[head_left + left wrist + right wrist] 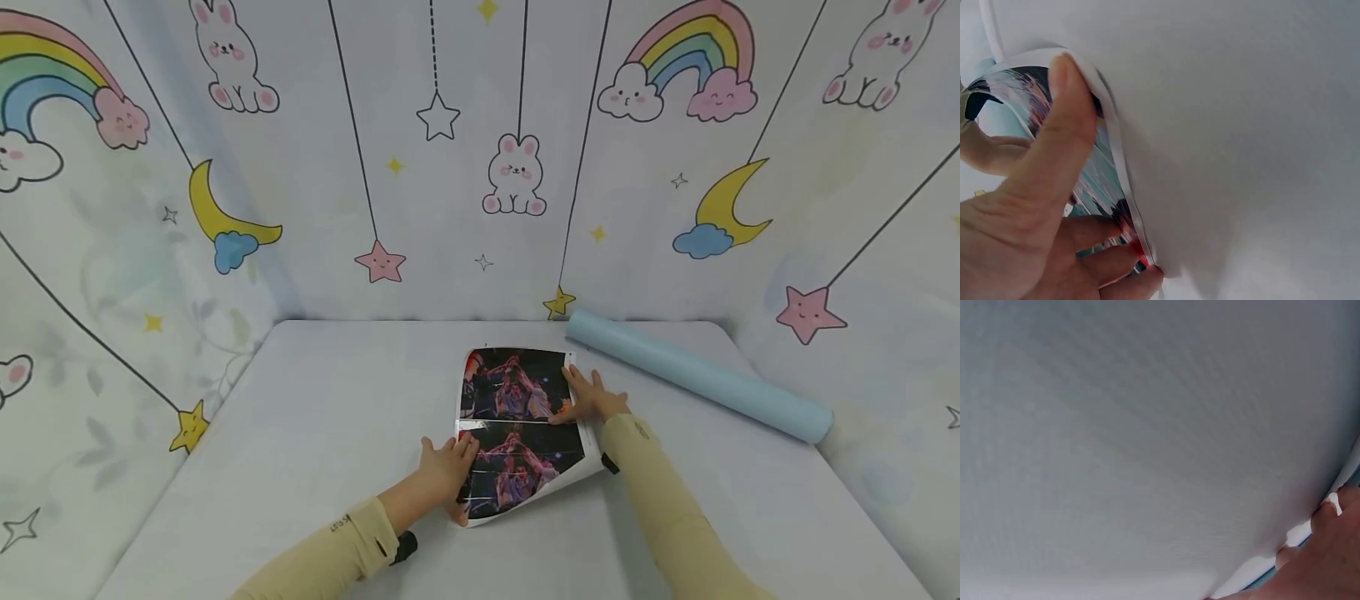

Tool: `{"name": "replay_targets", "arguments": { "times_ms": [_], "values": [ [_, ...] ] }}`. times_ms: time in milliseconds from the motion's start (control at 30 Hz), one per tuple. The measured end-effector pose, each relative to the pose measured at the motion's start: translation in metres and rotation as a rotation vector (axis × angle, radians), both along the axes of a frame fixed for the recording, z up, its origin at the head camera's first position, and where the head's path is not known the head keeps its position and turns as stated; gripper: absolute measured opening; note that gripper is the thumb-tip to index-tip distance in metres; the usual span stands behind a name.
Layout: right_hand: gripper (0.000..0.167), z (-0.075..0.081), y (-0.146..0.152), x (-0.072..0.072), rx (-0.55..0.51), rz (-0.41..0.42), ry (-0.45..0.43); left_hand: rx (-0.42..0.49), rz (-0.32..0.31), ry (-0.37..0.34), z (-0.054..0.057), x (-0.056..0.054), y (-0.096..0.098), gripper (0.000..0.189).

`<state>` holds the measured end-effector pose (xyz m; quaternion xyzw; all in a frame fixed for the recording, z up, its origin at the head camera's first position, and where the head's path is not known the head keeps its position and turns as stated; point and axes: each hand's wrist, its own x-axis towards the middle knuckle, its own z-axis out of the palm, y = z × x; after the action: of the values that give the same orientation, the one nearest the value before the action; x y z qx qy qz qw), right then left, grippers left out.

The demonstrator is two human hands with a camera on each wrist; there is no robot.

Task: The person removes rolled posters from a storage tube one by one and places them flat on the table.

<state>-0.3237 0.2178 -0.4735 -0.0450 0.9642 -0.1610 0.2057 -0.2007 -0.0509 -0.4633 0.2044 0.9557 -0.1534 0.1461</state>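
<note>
A glossy photo print (517, 454) with two near-identical pictures, one above the other, lies on the white table. Its lower right part curls up off the surface. At its left edge my left hand (446, 471) presses with the fingertips, and the thumb touches the lower left corner. The left wrist view shows that thumb (1063, 125) on the white border of the bent print (1100, 165). My right hand (596, 398) lies on the upper right edge with its fingers spread. Only part of the right hand (1329, 550) shows in the right wrist view, beside the sheet's pale underside.
A long light blue roll (697, 375) lies slantwise on the table (337, 392), right of the print. Behind and at both sides hangs a pale cloth (450, 208) printed with rabbits, stars, moons and rainbows.
</note>
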Motion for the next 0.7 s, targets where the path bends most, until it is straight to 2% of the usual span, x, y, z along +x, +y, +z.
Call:
{"name": "replay_targets", "arguments": {
  "times_ms": [167,333,400,533,700],
  "values": [
    [0.114,0.001,-0.001,0.0,0.012,-0.001,0.005,0.041,-0.025,0.007,0.004,0.002,-0.005,0.115],
    [0.113,-0.001,0.002,0.003,0.033,0.007,0.001,0.108,-0.044,-0.003,-0.001,0.002,-0.008,0.115],
    [0.113,-0.001,0.004,0.004,0.037,0.004,-0.002,0.153,-0.052,-0.017,-0.004,0.002,-0.01,0.115],
    [0.114,0.0,0.005,0.003,0.034,0.009,0.041,0.297,-0.053,-0.054,-0.007,-0.001,-0.017,0.113],
    [0.113,-0.005,0.006,0.002,0.067,0.081,0.112,0.439,-0.028,-0.104,-0.011,0.0,-0.029,0.11]
  ]
}}
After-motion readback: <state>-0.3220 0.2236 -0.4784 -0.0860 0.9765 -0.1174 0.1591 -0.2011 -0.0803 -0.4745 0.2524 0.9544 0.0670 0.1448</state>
